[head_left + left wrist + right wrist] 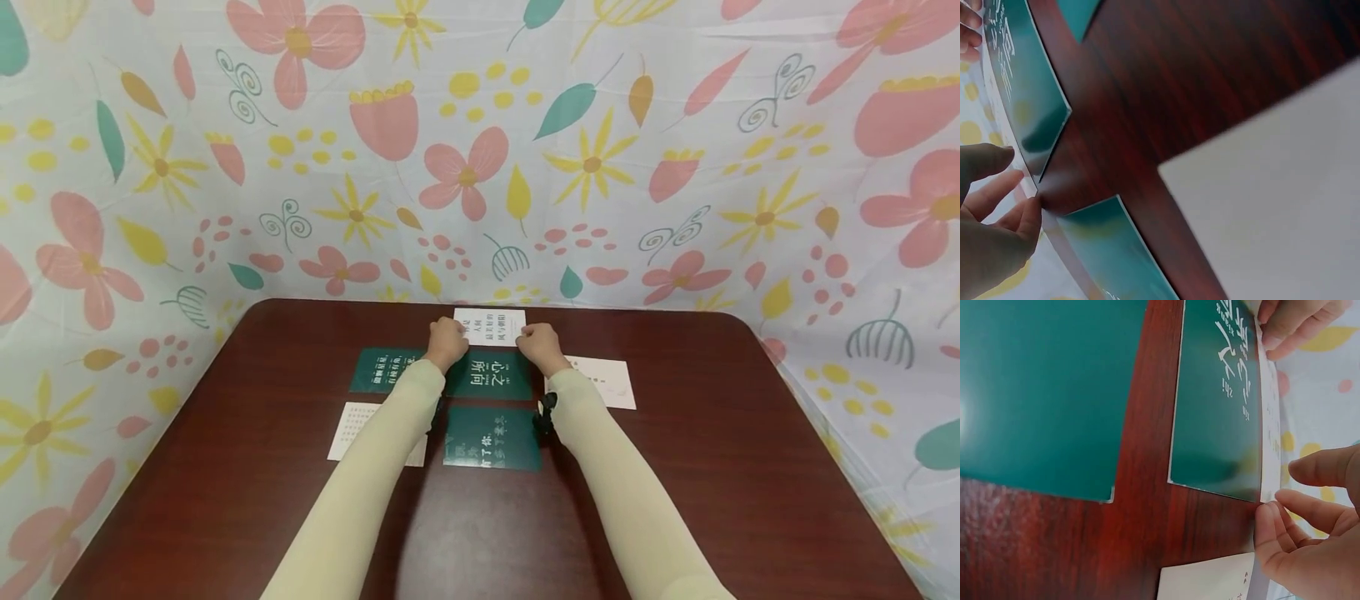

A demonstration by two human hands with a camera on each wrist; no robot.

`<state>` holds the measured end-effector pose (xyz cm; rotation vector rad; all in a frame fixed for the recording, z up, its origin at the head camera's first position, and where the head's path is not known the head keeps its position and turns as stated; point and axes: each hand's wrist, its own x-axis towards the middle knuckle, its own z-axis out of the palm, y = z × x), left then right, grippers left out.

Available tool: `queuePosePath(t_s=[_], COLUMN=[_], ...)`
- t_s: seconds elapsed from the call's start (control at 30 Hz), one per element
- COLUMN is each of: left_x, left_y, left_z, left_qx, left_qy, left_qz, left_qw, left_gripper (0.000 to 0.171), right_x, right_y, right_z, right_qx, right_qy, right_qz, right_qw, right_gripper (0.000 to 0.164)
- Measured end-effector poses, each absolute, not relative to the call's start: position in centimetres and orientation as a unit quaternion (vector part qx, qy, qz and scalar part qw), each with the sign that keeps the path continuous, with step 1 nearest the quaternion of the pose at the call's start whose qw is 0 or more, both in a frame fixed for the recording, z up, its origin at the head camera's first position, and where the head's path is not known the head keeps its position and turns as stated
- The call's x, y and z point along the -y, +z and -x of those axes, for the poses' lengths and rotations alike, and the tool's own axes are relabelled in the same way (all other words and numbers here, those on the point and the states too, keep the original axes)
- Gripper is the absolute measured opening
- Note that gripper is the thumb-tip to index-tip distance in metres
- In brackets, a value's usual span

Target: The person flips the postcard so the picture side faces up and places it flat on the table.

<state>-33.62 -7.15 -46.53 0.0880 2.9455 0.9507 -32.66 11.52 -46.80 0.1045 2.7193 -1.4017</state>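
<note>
At the far edge of the table lies a white card printed with dark Chinese characters. My left hand holds its left side, with fingertips right at the near corner in the left wrist view. On the right side my right hand holds the same card, its bent fingers at the corner. Just below it, between my wrists, is a green card with white lettering. Another green card lies left of that one, partly under my left forearm in the head view.
A white card lies on the right, partly hidden by my right arm. Nearer me are a green card in the middle and a white card behind my left sleeve. A flower-patterned cloth hangs behind the dark table.
</note>
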Motion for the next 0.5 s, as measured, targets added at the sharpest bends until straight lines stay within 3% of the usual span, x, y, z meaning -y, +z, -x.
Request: queuePosePath(t_s=[0.13,0.5], left_x=[7.0,7.0], left_y=[-46.3,-44.8], left_z=[33.1,31.9], left_qx=[-0.945,-0.908], left_qy=[0.326,0.417], left_qz=[-0.027,-0.035], left_qw=[0.009,-0.014], left_gripper=[0.027,0.036], right_x=[-11.8,-13.9], right_y=[-46.3,-44.6], right_z=[32.2,31.0], right_qx=[-0.883,-0.882], right_qy=[-0.465,-0.471], right_qz=[-0.036,-0.008], right_qw=[0.048,0.011], right_gripper=[0.042,0.038])
